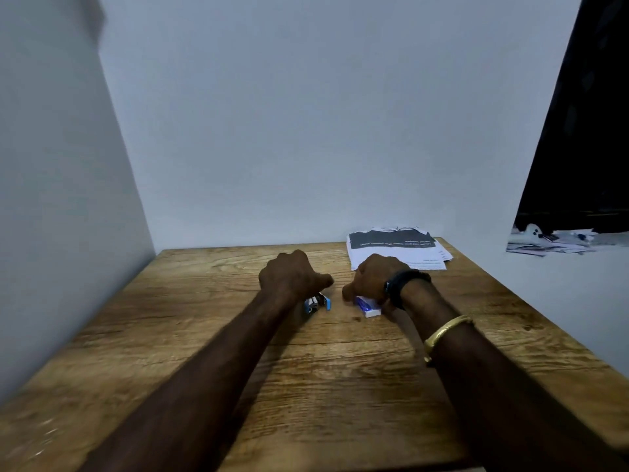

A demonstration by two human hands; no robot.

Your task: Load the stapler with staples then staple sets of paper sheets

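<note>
A small blue stapler [318, 303] lies on the wooden table [204, 335], partly under my left hand [292, 275], whose fingers curl down over it. A white and blue staple box [367, 306] sits just right of it, with my right hand [374, 277] closed over its far end. A stack of printed paper sheets [396, 248] lies at the table's far right corner, beyond my right hand. Whether the stapler is open is hidden by my hand.
Grey walls close in the table at the back and left. A black wristband and a gold bangle [446, 330] are on my right arm. To the far right, off the table, a dark panel [585, 131] stands above a cluttered surface.
</note>
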